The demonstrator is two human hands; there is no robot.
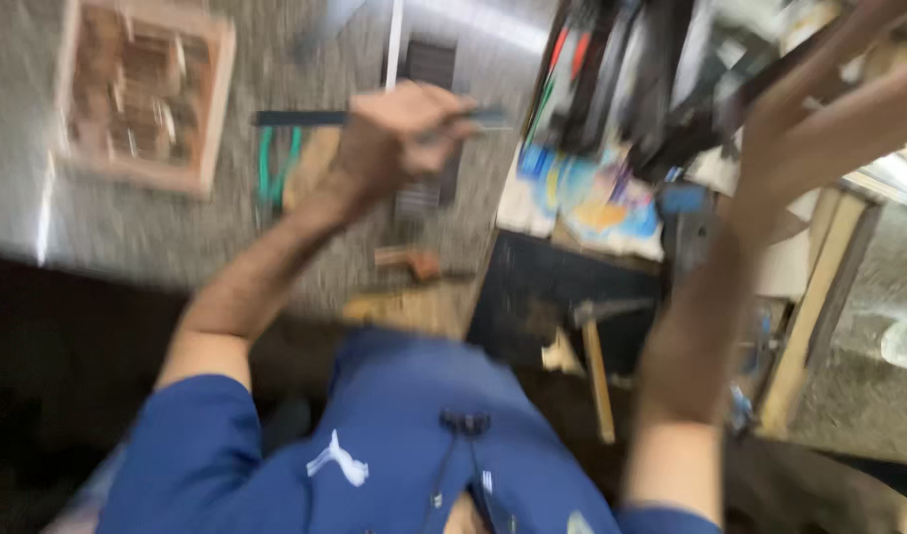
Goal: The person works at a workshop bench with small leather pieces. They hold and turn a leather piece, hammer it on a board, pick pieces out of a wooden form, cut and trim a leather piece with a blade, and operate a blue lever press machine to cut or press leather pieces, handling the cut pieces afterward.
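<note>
Blue cloth fills the bottom of my view: the shirt [394,445] I wear, seen from straight above, with both bare arms reaching up and away from it. Everything is smeared by motion, so I keep to what reads clearly.

At about eleven o'clock from the shirt, my left hand [399,133] is curled into a fist around a thin dark rod [295,118]. That rod lies level, sticking out of the fist toward nine o'clock and a short way toward three o'clock. The fingers are wrapped tight on it. Just below the rod, toward seven o'clock of the fist, lie green-handled pliers [275,163] on the speckled grey floor [127,222].

At one o'clock, my right hand [785,124] reaches into a heap of dark tools [632,79] at the top of the frame. I cannot tell whether its fingers are spread or closed on something; the blur and the clutter hide them.

A wooden tray [142,94] with small compartments sits at ten o'clock, well apart from both hands. A painted sheet [587,203] in blue and yellow lies under the tool heap, and a dark mat [533,287] lies below it. A hammer [597,356] with a pale wooden handle rests at the centre, between my arms, its head toward twelve o'clock.
</note>
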